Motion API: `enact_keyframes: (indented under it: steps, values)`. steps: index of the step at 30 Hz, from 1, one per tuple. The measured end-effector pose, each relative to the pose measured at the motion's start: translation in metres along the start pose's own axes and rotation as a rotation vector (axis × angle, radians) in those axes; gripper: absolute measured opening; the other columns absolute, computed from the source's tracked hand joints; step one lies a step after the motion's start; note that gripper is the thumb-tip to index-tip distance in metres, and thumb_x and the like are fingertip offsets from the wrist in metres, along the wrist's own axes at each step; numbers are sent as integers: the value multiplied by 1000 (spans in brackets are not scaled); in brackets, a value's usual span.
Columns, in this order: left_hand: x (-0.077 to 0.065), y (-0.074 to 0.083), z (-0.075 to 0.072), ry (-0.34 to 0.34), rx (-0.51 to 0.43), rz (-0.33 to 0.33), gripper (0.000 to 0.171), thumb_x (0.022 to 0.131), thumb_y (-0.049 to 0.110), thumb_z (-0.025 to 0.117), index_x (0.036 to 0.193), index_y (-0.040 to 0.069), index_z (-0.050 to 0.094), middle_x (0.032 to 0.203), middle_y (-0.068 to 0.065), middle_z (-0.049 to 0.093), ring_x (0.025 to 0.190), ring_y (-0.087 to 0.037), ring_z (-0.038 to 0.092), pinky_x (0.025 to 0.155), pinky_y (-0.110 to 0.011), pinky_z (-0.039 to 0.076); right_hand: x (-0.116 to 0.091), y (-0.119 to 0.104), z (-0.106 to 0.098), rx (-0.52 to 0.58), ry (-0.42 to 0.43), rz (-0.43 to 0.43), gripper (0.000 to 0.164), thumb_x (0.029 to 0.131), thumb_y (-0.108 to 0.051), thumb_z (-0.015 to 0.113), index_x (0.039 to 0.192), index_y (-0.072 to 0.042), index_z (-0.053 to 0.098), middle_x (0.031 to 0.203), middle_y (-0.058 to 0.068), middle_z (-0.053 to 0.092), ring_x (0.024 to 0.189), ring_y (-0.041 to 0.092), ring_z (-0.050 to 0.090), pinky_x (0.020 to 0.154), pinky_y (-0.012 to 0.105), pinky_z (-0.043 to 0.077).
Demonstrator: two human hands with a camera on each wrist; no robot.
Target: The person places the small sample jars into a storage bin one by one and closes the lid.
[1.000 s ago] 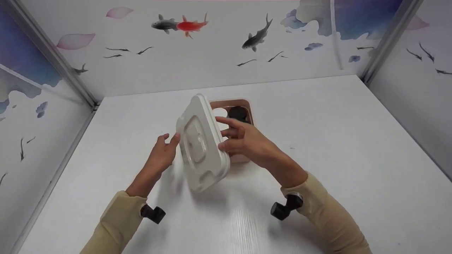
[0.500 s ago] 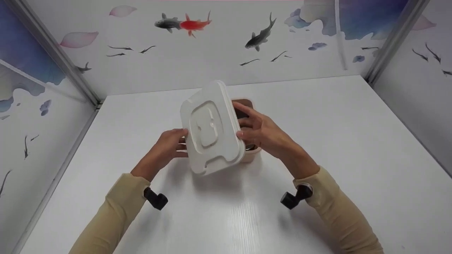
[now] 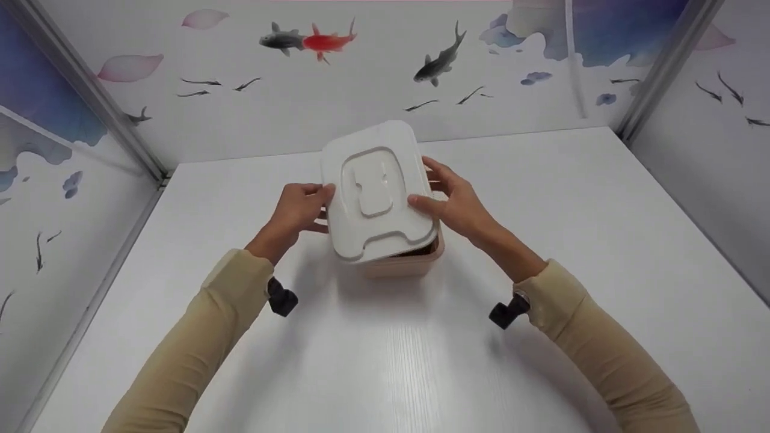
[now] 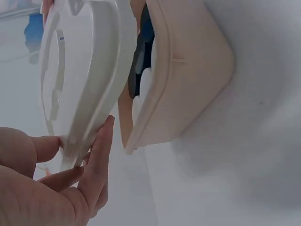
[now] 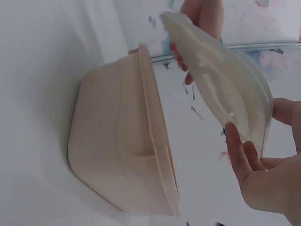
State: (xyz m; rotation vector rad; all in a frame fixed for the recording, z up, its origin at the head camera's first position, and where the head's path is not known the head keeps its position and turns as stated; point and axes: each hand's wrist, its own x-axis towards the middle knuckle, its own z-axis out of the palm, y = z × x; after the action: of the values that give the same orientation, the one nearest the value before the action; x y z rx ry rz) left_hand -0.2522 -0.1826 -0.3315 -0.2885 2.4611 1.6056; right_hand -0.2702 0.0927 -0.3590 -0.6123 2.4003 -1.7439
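Observation:
A white plastic lid (image 3: 376, 180) with a raised panel is held above a pale pink storage box (image 3: 406, 266), covering most of its opening in the head view. My left hand (image 3: 301, 207) pinches the lid's left edge, thumb on top and fingers beneath. At the opposite edge my right hand (image 3: 454, 195) grips it, thumb over the top face. In the right wrist view a gap shows between the lid (image 5: 230, 80) and the box rim (image 5: 155, 127). Dark and white items (image 4: 143, 61) lie inside the box, seen past the rim in the left wrist view.
The box stands on a white table (image 3: 385, 361) toward its far side. A printed back wall (image 3: 373, 90) rises behind it, with side panels (image 3: 60, 198) left and right. A small black camera sits on each sleeve cuff.
The lid has turned from steeply tilted to nearly flat and moved right and away, over the box. My left hand went from touching its edge to pinching it; both hands moved along.

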Motion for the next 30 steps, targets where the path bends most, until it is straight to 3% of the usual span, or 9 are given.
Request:
enact_keyframes:
  steps: [4,8,15,22,30]
  values:
    - [6,13,10,58,35,28,56,105,33,52,150,1,42,130,-18,64,109,-29,71,75,-31,64,4,10,-1,-63,30,-6,85,93,-36,70,160,-14,23,157,10,39,146,24,39,116,45,43]
    - [13,16,22,119,90,45,55,104,30,54,148,-2,43,125,-21,65,103,-29,72,65,-28,64,5,19,-2,-69,31,60,89,93,-41,69,161,-13,19,164,9,29,152,24,30,121,43,37]
    - [23,10,39,190,204,66,50,103,28,56,142,-2,50,129,-22,62,100,-29,72,60,-29,63,5,35,1,-80,20,188,93,93,-45,67,162,-13,13,168,7,19,151,32,31,122,43,36]
    - [23,6,47,223,359,87,50,104,31,54,141,-3,51,129,-19,66,89,-27,75,59,-28,62,4,42,7,-136,17,270,99,91,-46,68,162,-9,9,169,11,16,156,27,20,127,40,26]
    - [26,-1,52,222,408,81,52,104,34,53,143,-1,50,128,-18,67,82,-25,75,60,-26,60,3,47,10,-118,13,297,101,91,-46,69,162,-8,8,169,11,17,156,26,21,127,41,26]
